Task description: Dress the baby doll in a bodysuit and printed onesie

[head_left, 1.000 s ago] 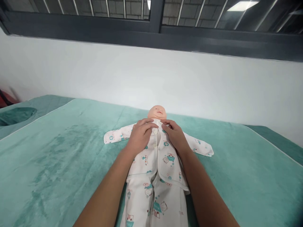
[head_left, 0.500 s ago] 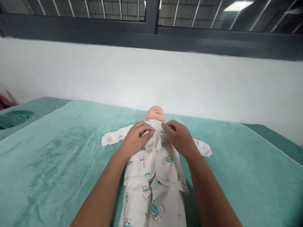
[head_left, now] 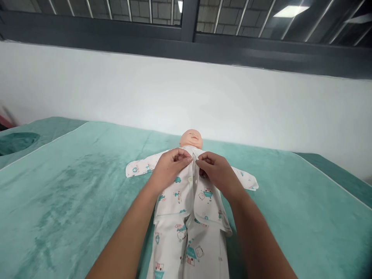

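Note:
A baby doll (head_left: 190,138) lies on its back, dressed in a white printed jacket (head_left: 177,197) and matching trousers (head_left: 170,248). Both sleeves stretch out sideways. My left hand (head_left: 172,166) pinches the jacket's front edge near the chest, on the left of the opening. Across the gap, my right hand (head_left: 216,168) pinches the opposite front edge. A small pale button (head_left: 190,179) shows below my left fingertips. The front panels hang apart towards the hem. Whatever lies between my fingertips is mostly hidden.
A green plush cover (head_left: 81,186) spreads under the doll. Behind it rises a white wall (head_left: 162,93), with a dark window frame (head_left: 116,35) and metal bars above. A dark green oval patch (head_left: 19,143) is at the far left, near something red (head_left: 6,120).
My left fingers have closed into a pinch on the jacket edge. My right hand has shifted slightly lower, and the two edges are lifted a little at the chest.

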`<state>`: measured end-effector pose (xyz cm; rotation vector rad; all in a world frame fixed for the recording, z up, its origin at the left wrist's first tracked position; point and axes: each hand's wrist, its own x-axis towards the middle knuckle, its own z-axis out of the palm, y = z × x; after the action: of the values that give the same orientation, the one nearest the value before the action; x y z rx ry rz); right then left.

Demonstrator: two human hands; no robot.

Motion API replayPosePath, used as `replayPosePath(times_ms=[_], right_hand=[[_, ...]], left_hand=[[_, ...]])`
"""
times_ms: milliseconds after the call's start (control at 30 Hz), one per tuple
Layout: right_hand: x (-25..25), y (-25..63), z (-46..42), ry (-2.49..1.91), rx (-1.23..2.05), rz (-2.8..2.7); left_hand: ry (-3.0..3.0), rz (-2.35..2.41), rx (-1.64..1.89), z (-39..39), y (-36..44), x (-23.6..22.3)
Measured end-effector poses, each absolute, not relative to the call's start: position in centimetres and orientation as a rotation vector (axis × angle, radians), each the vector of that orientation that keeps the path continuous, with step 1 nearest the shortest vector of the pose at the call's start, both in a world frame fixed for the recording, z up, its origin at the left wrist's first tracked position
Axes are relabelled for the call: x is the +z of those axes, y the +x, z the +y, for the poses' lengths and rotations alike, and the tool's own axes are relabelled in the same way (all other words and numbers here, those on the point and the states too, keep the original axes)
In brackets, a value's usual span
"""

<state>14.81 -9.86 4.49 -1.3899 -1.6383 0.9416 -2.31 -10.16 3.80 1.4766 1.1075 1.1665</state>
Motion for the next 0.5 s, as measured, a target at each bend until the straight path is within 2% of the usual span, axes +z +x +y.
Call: replayPosePath(times_ms=[167,500], right_hand=[[3.2,14.9,-10.0,-1.171,1.202,-1.431],[2.9,15.3,-9.6,-1.073,1.336,-1.396]], left_hand=[[1.433,1.062,1.139,-10.2,-2.1,3.9],[1.414,1.051,1.128,-10.2,-1.9,3.7]])
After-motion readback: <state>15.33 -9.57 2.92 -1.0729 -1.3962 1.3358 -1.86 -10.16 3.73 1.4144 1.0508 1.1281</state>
